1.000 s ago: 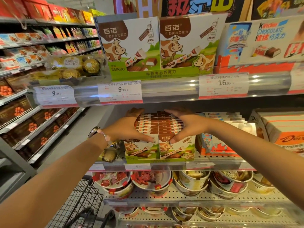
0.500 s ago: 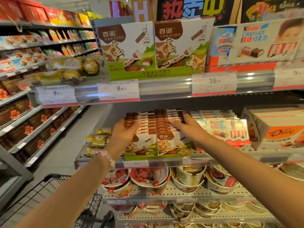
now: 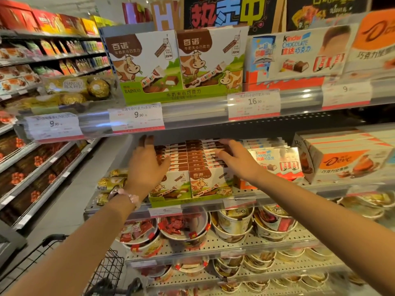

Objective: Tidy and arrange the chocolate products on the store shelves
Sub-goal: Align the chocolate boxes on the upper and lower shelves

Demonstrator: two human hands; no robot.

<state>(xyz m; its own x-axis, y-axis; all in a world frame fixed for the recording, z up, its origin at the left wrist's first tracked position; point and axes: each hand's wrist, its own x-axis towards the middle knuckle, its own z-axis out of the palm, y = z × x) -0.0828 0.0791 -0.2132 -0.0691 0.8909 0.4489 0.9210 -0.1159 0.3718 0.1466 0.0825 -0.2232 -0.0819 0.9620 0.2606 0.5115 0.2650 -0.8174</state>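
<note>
Cartons of Bainuo milk chocolate point(image 3: 190, 165) stand in two rows, front to back, on the middle shelf point(image 3: 241, 202), under the price rail and just left of the Kinder boxes point(image 3: 277, 163). The left hand point(image 3: 147, 167) lies flat against the left flank of the rows, fingers straight and reaching back along the carton tops, thumb across the near boxes; it pinches nothing. The right hand point(image 3: 237, 159) rests on the right row with fingers spread and extended over the top edges, likewise closed on nothing. The two palms bracket the block from either side. These cartons look thin, light and stiff-walled, with glossy printed faces that would probably slide easily against one another and on the perforated metal shelf. A single box is likely to tip if nudged high up, so the safer purchase is on the long side faces, low and even, squeezing the whole block together. Hard pressure on the flat fronts may dent the card or snap the bars inside.
</note>
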